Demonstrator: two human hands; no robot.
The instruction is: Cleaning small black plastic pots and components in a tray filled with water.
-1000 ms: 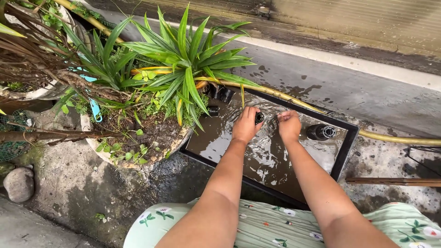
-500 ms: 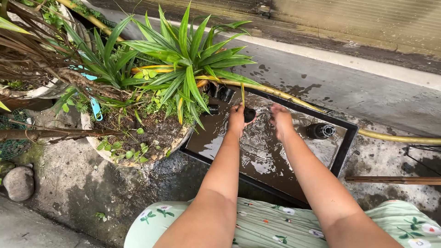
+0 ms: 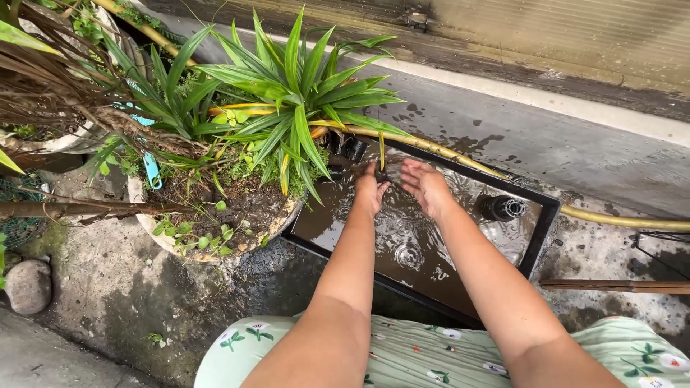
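Down over the black tray (image 3: 535,241) of muddy water (image 3: 410,244), both bare hands meet near its far end. The left hand (image 3: 370,188) has its fingers curled around a small dark thing (image 3: 382,174), gripping it just above the rippling surface; the thing is mostly hidden by the fingers, so I cannot tell its exact shape. The right hand (image 3: 425,185) is beside it, palm turned up and fingers loosely spread and cupped, its fingertips close to the dark thing, though whether they touch it I cannot tell. Water is running and splashing around both hands.

To the right of the right hand, a dark ribbed pot (image 3: 501,208) lies on its side in the water, its open mouth toward the tray's right edge. Just beyond the left hand, at the tray's far corner, more small black pots (image 3: 346,147) sit under the leaves. Left of the left hand stands a big round planter (image 3: 154,233) with dark soil, small weeds and a spiky green plant (image 3: 298,90) whose long leaves hang over the tray. A yellow hose (image 3: 618,216) runs along the wet concrete behind the tray, passing beyond both hands. Near the person's body, below the forearms, is pale green flowered cloth (image 3: 424,356). Far off to the left of the arms, a grey stone (image 3: 27,286) rests on the ground
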